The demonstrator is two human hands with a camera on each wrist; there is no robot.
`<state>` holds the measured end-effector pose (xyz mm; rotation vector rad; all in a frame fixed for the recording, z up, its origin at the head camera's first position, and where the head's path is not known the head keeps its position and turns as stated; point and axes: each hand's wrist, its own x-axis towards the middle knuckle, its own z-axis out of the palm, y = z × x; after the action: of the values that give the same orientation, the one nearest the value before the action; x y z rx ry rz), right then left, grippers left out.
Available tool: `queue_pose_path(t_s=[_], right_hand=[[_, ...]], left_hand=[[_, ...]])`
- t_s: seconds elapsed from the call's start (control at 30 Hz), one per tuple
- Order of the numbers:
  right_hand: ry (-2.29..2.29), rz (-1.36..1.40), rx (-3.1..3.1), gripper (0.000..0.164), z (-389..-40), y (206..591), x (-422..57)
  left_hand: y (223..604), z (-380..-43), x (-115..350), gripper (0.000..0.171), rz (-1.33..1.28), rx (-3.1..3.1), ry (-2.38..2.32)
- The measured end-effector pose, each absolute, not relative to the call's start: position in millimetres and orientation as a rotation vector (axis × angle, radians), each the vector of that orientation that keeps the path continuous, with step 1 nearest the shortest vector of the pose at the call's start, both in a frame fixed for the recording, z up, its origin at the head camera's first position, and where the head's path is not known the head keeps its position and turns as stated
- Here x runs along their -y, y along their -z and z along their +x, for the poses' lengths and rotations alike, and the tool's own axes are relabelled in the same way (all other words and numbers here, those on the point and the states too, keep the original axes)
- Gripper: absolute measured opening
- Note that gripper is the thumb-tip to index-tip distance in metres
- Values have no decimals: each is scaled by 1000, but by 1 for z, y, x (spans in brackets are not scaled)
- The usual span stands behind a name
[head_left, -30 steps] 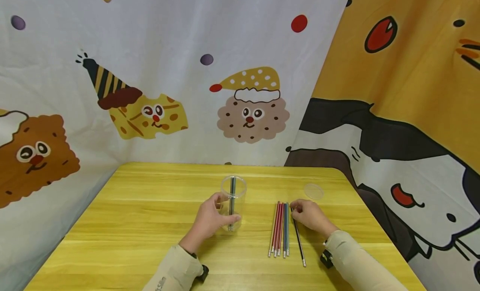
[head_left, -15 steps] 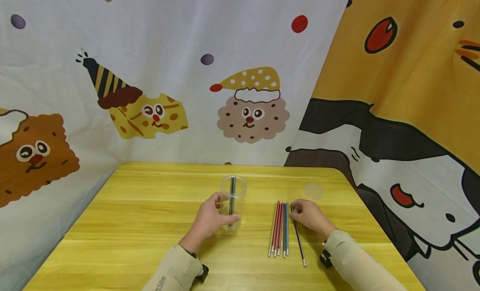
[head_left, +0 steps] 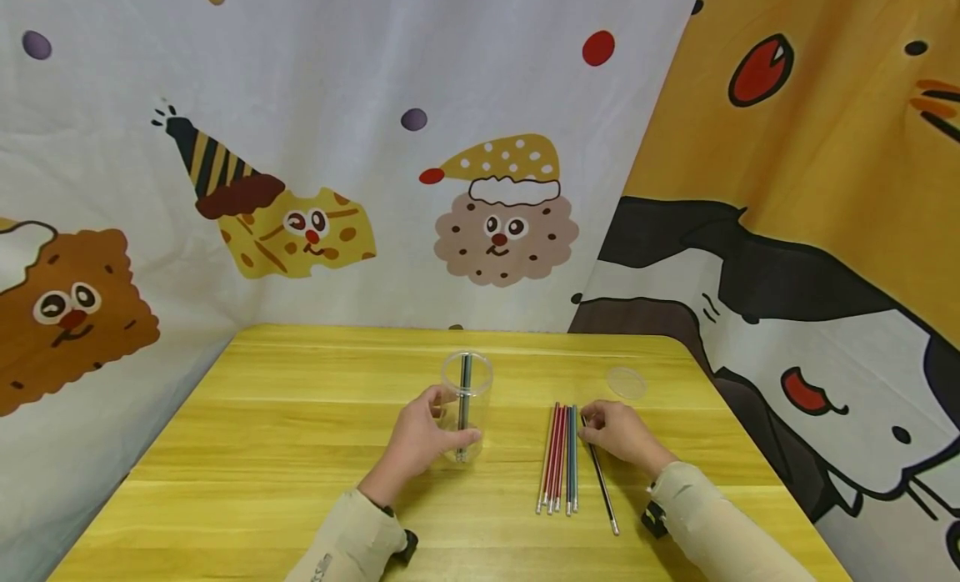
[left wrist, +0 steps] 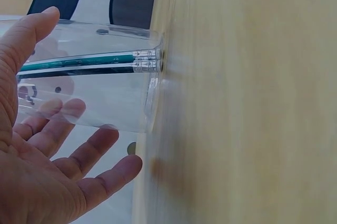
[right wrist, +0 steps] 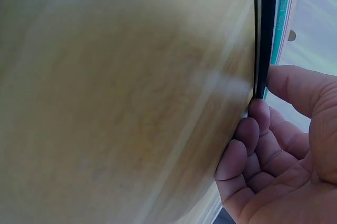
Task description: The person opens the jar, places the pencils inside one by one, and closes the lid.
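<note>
A clear plastic cylinder stands upright on the table, uncovered at the top. My left hand grips its side, with the thumb in front and the fingers behind. Two dark green pencils stand inside it, their metal ends down at the base. At the right, my right hand pinches the far end of a black pencil between thumb and fingertips. In the right wrist view that pencil runs upward from the fingertips. Its silver ferrule end points toward me.
Red pencils and blue pencils lie side by side just left of the right hand. A clear round lid lies behind that hand. Patterned curtains hang behind the wooden table.
The black pencil's near end has swung slightly to the right. My left hand and the cylinder have stayed in place.
</note>
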<state>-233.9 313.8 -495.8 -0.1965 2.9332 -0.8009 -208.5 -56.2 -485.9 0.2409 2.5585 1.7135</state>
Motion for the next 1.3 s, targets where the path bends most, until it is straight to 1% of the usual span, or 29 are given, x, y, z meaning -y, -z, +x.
queue_pose_path(t_s=[0.67, 1.3], right_hand=[[796, -145, -2925, 34, -232, 492, -311], [792, -70, -2909, 38, -233, 490, -306]], left_hand=[[486, -208, 55, 70, 222, -2561, -1717], [485, -208, 55, 69, 226, -2558, -1722]])
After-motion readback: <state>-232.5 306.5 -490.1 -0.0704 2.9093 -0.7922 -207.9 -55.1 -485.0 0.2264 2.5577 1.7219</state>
